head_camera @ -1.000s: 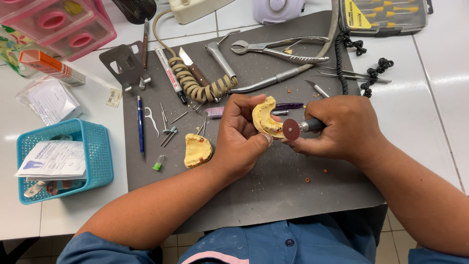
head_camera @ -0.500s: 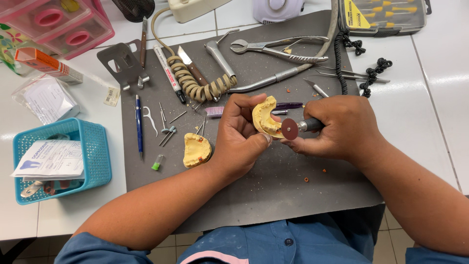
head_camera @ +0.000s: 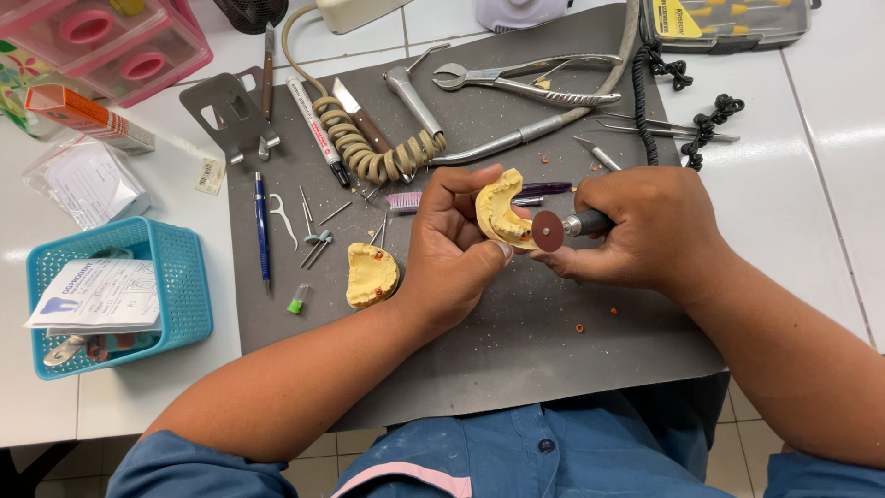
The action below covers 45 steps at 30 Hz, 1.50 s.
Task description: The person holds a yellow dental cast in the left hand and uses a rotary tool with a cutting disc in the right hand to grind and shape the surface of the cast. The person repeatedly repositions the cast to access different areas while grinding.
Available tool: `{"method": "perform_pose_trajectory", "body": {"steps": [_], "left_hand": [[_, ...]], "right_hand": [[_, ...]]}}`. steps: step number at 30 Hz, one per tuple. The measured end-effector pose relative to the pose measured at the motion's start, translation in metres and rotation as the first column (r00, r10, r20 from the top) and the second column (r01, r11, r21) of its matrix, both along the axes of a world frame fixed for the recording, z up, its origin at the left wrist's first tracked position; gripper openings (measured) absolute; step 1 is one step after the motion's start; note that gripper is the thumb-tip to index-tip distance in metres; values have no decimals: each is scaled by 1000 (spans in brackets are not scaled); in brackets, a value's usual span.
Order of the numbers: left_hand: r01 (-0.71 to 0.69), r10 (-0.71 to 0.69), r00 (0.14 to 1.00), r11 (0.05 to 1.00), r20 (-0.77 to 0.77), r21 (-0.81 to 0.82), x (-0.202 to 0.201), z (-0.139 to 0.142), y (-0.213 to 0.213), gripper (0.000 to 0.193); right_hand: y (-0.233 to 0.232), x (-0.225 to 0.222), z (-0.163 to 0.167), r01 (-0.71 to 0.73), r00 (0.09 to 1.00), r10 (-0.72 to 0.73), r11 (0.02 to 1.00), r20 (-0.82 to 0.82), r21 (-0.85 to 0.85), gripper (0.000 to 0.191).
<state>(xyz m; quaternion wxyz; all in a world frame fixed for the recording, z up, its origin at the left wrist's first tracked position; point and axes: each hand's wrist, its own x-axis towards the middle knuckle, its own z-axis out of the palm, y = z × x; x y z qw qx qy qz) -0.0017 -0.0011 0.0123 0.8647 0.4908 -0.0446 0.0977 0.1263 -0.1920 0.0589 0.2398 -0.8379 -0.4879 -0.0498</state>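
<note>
Near edge of the counter (head_camera: 830,184): grey mat (head_camera: 516,360) with orange crumbs, bare in front of the hands. Left hand (head_camera: 452,249) grasps a yellow cast (head_camera: 498,214) (horseshoe arch, open side facing right) between thumb and fingers, held above mat centre. Right hand (head_camera: 645,231) is clenched round a handpiece (head_camera: 590,221), its long axis running left-right, red disc (head_camera: 548,231) at the tip. Disc sits just right of the cast, at its lower right end, touching or nearly so (cannot tell which). So the cast lies directly left of the right hand, in line with the tool axis.

Left of the hands: second cast (head_camera: 372,275) lying on the mat, then a blue pen (head_camera: 262,226), small wire hooks. Left edge: teal basket (head_camera: 115,295) with a paper. Far side: coiled cord (head_camera: 378,152), pliers (head_camera: 525,81), knife, pink boxes (head_camera: 120,41) at the far left corner.
</note>
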Motion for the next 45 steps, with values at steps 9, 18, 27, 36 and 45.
{"method": "perform_pose_trajectory", "body": {"steps": [9, 18, 27, 36, 45], "left_hand": [[-2, 2, 1000, 1000, -7, -3, 0, 0, 0, 58], [-3, 3, 1000, 1000, -7, 15, 1, -1, 1, 56], [20, -20, 1000, 999, 5, -26, 1, -2, 1, 55], [8, -8, 1000, 1000, 7, -28, 1, -5, 0, 54], [15, -15, 1000, 1000, 2, -23, 0, -4, 2, 54]], "right_hand": [[-1, 1, -1, -12, 1000, 12, 1000, -20, -5, 58], [0, 1, -2, -9, 1000, 8, 1000, -12, -26, 61], [2, 2, -3, -16, 1000, 16, 1000, -14, -19, 62], [2, 1, -3, -29, 1000, 29, 1000, -5, 6, 59], [3, 0, -2, -27, 1000, 27, 1000, -5, 7, 57]]}}
